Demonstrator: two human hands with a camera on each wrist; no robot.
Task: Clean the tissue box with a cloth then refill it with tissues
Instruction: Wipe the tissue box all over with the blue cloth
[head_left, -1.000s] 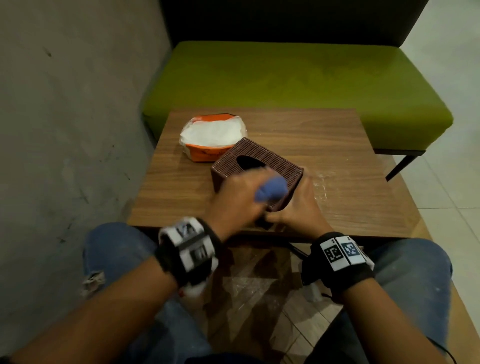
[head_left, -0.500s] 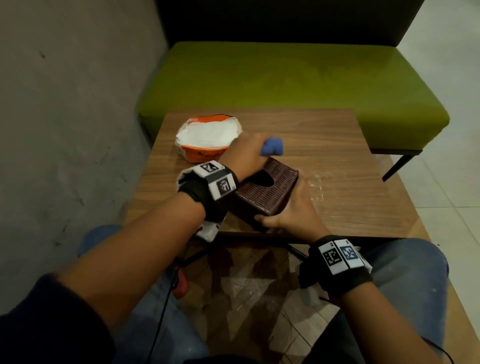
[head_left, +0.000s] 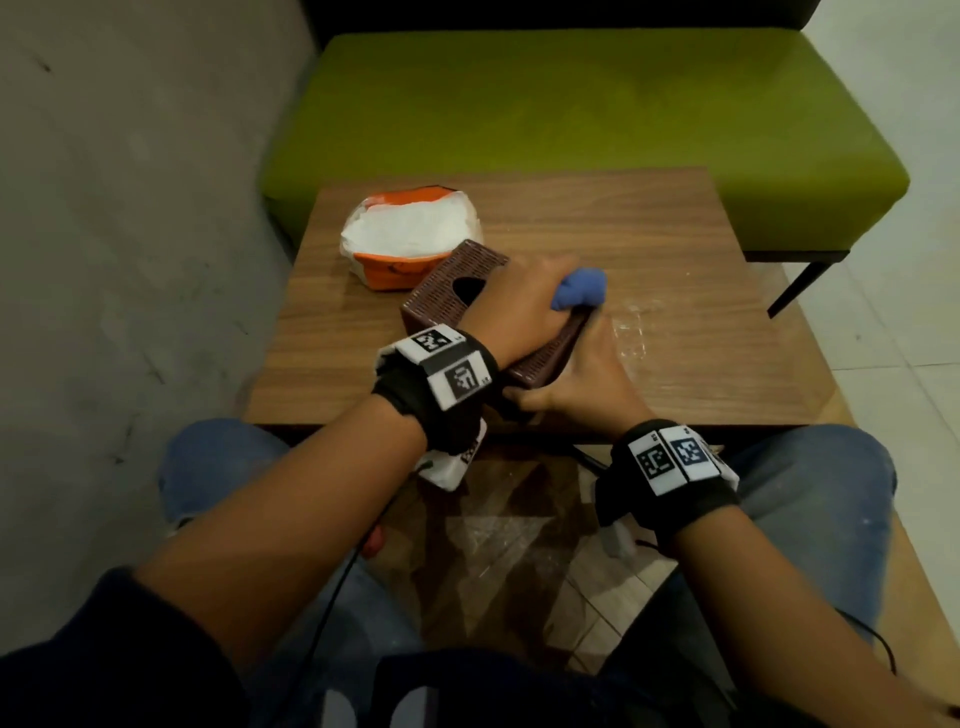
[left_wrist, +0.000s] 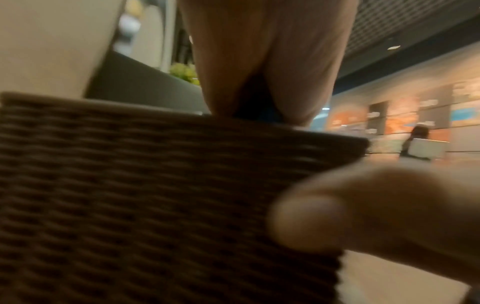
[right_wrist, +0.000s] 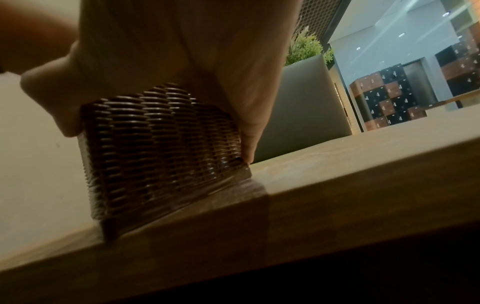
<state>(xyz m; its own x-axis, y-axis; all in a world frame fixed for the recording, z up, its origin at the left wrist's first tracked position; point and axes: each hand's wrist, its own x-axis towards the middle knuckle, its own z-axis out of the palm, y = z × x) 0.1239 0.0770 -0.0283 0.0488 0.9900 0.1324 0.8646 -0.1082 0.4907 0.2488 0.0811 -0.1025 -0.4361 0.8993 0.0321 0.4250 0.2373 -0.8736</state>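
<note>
A brown woven tissue box stands on the wooden table, its dark oval slot facing up. My left hand lies across the box top and grips a bunched blue cloth at the box's far right corner. My right hand holds the near right end of the box, thumb on the near side. In the right wrist view the box sits at the table edge between thumb and fingers. The left wrist view shows the woven side close up. An orange pack of white tissues lies behind the box.
A green padded bench runs along the far side of the table. A grey wall stands to the left. White smears mark the tabletop right of the box. My knees in jeans sit under the near table edge.
The left hand has swept the blue cloth from the box's near end to its far side, then rightward to the far right corner. The right hand has kept its hold on the box.
</note>
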